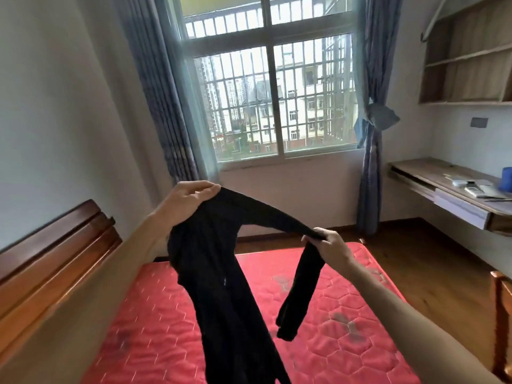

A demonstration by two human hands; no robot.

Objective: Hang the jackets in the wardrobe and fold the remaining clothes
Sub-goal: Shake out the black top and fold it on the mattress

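White walls (55,106) enclose a small bedroom, and a red quilted mattress (346,314) with a hexagon stitch pattern and a few grey smudges fills the lower middle of the view. A wide barred window (273,87) in the far wall looks onto apartment blocks. A grey-blue curtain hangs on each side of it, the left one (163,92) loose and the right one (371,162) tied in a knot partway down. A wooden headboard (50,259) runs along the mattress's left side against the wall, and a wooden floor (415,259) shows to the right. Open wooden shelves (468,65) are fixed high on the right wall, above a wall-mounted desk (443,184) with a pale drawer front. A black garment (221,286) is held in the air over the mattress. Its main body hangs from the left hand (188,203) and runs out of view at the bottom, so whether it touches the mattress cannot be told. That hand's fingers are curled over the garment's top edge and grip it. The right hand (329,245) pinches a narrow limb of the garment, stretched taut between the hands, with its free end dangling below the fist. A blue container (506,178) stands on the desk among some flat pale items.
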